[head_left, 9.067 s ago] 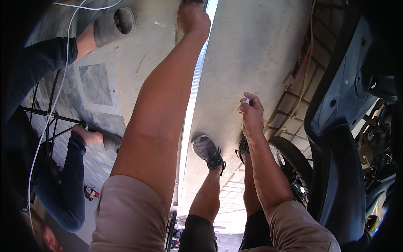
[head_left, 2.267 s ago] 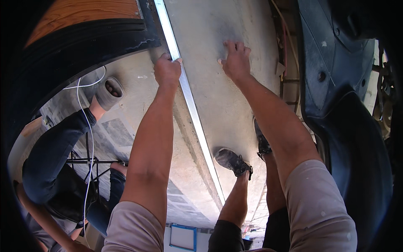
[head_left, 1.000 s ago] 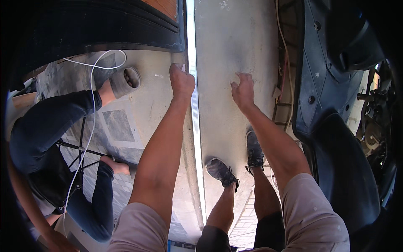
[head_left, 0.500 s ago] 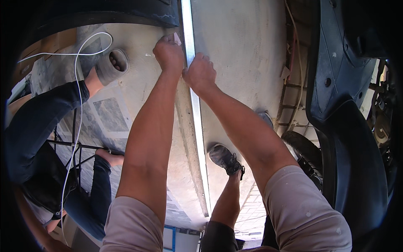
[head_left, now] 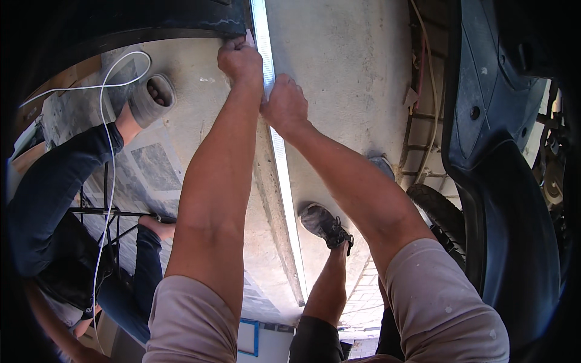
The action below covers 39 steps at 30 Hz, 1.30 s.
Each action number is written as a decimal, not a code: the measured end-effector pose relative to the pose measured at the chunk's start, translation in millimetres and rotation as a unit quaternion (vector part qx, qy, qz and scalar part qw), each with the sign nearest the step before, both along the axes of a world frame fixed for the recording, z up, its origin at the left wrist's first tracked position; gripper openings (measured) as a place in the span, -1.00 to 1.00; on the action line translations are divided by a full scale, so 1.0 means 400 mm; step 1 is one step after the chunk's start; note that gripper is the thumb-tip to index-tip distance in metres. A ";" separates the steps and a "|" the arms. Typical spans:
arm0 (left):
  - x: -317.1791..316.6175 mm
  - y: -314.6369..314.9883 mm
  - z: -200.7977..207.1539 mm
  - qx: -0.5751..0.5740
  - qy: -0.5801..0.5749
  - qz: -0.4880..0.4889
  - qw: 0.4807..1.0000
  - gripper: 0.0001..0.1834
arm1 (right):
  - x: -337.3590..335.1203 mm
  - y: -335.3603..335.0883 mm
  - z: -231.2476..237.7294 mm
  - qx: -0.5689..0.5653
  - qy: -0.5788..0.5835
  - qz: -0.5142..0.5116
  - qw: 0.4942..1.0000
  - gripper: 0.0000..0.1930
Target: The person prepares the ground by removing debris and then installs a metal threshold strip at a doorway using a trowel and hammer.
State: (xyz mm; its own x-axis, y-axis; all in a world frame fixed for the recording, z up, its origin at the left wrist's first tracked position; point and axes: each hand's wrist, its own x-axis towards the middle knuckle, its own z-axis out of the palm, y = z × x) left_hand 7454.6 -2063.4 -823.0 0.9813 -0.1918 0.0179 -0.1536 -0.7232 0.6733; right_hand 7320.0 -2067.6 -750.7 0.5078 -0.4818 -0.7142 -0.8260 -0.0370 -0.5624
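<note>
Bright ribbed strip [head_left: 282,175] lay on concrete floor [head_left: 351,91], left hand [head_left: 241,63] just left of it, fingers clamped on small pale piece [head_left: 249,39], right hand [head_left: 287,104] crossed it, fingers curled, grip unclear

The shirt has short, pale greyish-mauve sleeves. The left sleeve [head_left: 192,317] ends above the elbow; the right sleeve [head_left: 439,290] bears small whitish spots. The left hand [head_left: 241,65] and right hand [head_left: 286,107] are bare. Shorts [head_left: 319,339]: dark. Visible shoe [head_left: 322,224]: low, dark, mottled, with laces.
</note>
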 end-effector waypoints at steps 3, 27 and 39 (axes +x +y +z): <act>-0.032 -0.051 0.002 -0.172 0.119 0.118 0.971 -0.84 | -0.014 -0.012 -0.014 -0.007 -0.013 -0.005 1.000 -0.46; -0.061 -0.065 0.054 -0.069 0.030 0.082 0.994 -0.91 | -0.037 0.002 -0.047 -0.026 -0.076 -0.018 0.997 -0.54; -0.065 -0.087 0.085 -0.150 0.165 0.141 0.965 -0.89 | -0.049 -0.002 -0.063 -0.019 -0.064 0.000 0.998 -0.50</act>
